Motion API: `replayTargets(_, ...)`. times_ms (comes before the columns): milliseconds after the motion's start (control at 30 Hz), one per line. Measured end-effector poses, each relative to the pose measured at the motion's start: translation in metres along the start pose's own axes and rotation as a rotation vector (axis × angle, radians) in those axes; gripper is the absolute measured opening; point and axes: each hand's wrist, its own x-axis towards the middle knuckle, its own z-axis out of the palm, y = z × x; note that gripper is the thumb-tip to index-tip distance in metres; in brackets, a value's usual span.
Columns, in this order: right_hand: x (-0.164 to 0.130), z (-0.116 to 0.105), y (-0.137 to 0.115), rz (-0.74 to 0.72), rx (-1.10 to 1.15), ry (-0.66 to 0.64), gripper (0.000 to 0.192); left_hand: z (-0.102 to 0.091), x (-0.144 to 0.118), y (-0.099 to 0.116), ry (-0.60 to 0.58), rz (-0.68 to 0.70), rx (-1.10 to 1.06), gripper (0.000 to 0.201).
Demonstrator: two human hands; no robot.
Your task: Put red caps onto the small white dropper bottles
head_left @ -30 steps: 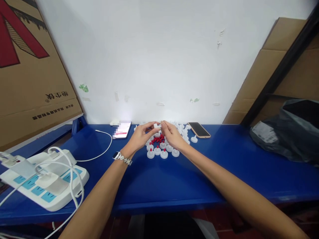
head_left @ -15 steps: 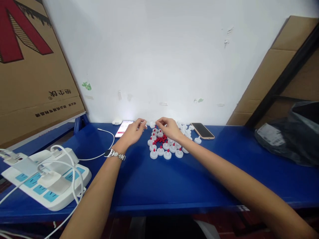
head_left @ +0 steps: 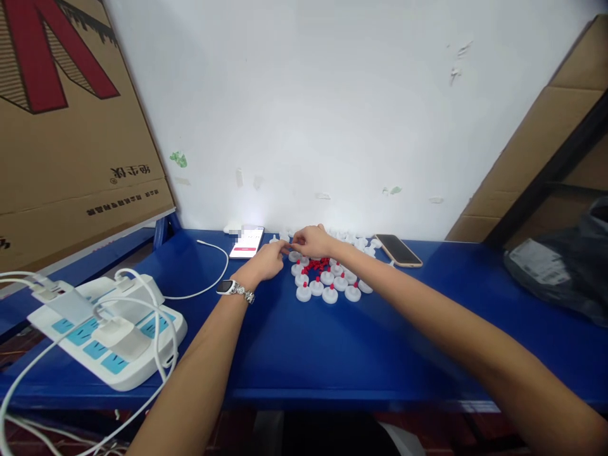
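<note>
Met at the fingertips, over the far left edge of the cluster of white caps (head_left: 330, 295): left hand (head_left: 270, 259) and right hand (head_left: 311, 242), curled in toward one another. Drawn together at thumb and finger on the right; bent and partly covered on the left. Too small and hidden at the meeting point to tell of any piece clamped there.

Spread below on the blue table (head_left: 304, 348), caps mostly broad base down, around a pile of red tips (head_left: 319, 263). In the nearer caps, upright with long axis vertical, topped with red and pointing at the ceiling. In the pile, lying loose at mixed angles. Toward the wall (head_left: 308, 114), more caps in plain white, partly behind the right hand.

To the left, a lit phone (head_left: 247, 244), near the left hand; to the right, a dark phone (head_left: 399, 250), beside the caps. On the left wrist, a watch (head_left: 225, 287) and bracelet (head_left: 242, 291).

Farther left, a power strip (head_left: 142, 372) with plugs (head_left: 118, 339) seated in its sockets, and a printed box (head_left: 80, 152), inside hidden. At far right, a dark bag (head_left: 560, 266), labelled, contents hidden.
</note>
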Motion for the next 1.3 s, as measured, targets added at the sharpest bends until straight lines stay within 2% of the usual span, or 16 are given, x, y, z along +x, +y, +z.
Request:
replayTargets(100, 0.012, -0.001, 0.003, 0.099, 0.027, 0.056, 0.025, 0.000, 0.000, -0.002, 0.034, -0.008, -0.032, 0.043)
replayTargets(200, 0.029, 0.004, 0.005, 0.177, 0.009, 0.061, 0.027, -0.002, -0.002, -0.004, 0.074, -0.075, 0.028, 0.034)
replayTargets(333, 0.050, 0.018, 0.002, 0.209, 0.007, 0.059, 0.025, -0.007, -0.004, -0.007, 0.064, -0.132, 0.104, 0.016)
replayTargets(500, 0.056, 0.025, -0.004, 0.235, 0.030, 0.095, 0.020, -0.008, -0.006, -0.004, 0.058, -0.130, 0.135, 0.013)
replayTargets(567, 0.048, 0.021, -0.005, 0.251, 0.091, 0.148, 0.020, -0.005, -0.006, 0.002, 0.106, -0.125, 0.146, 0.014)
replayTargets(733, 0.002, 0.004, -0.005, 0.177, 0.562, 0.312, 0.018, 0.003, -0.005, 0.025, 0.437, -0.035, 0.061, 0.046)
replayTargets(800, -0.022, -0.002, -0.004, 0.154, 0.746, 0.331, 0.021, 0.005, -0.005, 0.034, 0.427, 0.024, -0.022, 0.042)
replayTargets(900, -0.056, -0.008, -0.002, 0.156, 0.882, 0.345, 0.029, 0.007, -0.004, 0.046, 0.302, 0.092, -0.157, 0.031)
replayTargets(967, -0.074, -0.010, 0.001, 0.164, 0.841, 0.368, 0.034, 0.008, -0.005, 0.051, 0.233, 0.128, -0.214, 0.031)
replayTargets(1067, -0.093, -0.009, 0.005, 0.164, 0.603, 0.378, 0.033, 0.009, -0.006, 0.053, 0.179, 0.165, -0.199, 0.033)
replayTargets(1200, -0.098, -0.005, 0.003, 0.115, 0.196, 0.269, 0.017, 0.008, -0.006, 0.047, 0.187, 0.132, -0.132, 0.036)
replayTargets(1300, -0.091, -0.003, -0.001, 0.137, 0.011, 0.184, 0.013, 0.008, -0.005, 0.043, 0.205, 0.127, -0.096, 0.038)
